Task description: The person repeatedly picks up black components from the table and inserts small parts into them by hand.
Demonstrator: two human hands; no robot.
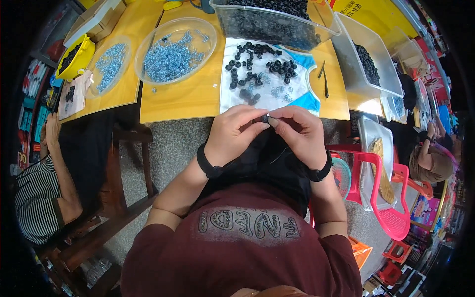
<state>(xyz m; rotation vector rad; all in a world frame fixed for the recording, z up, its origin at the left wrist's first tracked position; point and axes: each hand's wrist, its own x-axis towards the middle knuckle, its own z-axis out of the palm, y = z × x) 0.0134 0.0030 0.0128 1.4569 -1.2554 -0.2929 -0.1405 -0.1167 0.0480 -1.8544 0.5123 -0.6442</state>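
A yellow wooden tabletop (185, 96) spans the upper view over a speckled grey stone floor (170, 148). Dark wooden bench frames (106, 225) stand at left — pink plastic chairs (391, 213) at right, near crowded, colourful shelves (32, 119).

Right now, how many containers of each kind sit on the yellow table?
Round clear bowls: 2
Clear rectangular tubs: 2
Yellow bowl: 1
Total: 5
Both hands pinch one small black piece.
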